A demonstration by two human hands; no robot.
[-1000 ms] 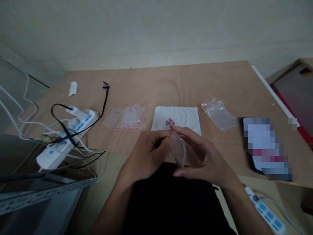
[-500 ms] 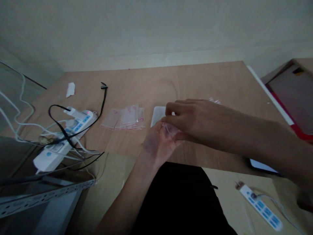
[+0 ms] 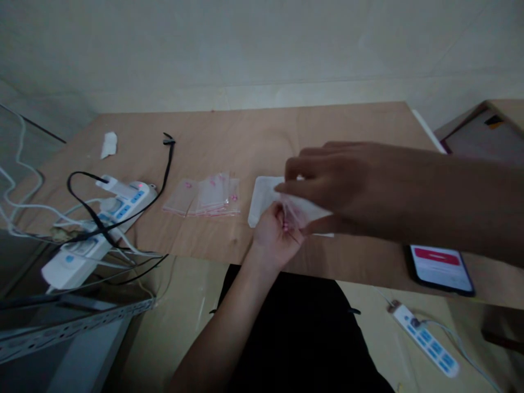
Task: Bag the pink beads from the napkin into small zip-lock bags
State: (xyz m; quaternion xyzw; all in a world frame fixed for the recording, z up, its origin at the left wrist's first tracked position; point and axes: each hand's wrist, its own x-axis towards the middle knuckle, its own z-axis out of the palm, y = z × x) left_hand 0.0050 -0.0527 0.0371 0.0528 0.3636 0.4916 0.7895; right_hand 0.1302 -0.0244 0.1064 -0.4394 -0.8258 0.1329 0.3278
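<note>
A small clear plastic bag (image 3: 293,210) is stretched between my hands above the table. My left hand (image 3: 275,236) is closed round its lower part, fingers curled, with something small and pink showing by the fingertips. From the right, my right hand (image 3: 327,188) reaches over and pinches the bag between thumb and fingers. Behind both hands lies a shallow white tray (image 3: 257,203), partly hidden by them. To the left, several flat clear bags (image 3: 210,196) with small pink items inside overlap on the tabletop.
On the wooden table (image 3: 245,142), a white power strip (image 3: 123,213) with tangled cables lies at left, near a scrap of white paper (image 3: 109,145). A lit phone (image 3: 442,268) rests at the right front edge. Another power strip (image 3: 426,338) is below the table.
My right hand has lifted slightly, and the bag between my hands shows more. More of the white tray and the phone have come into view. The camera view has shifted a little.
</note>
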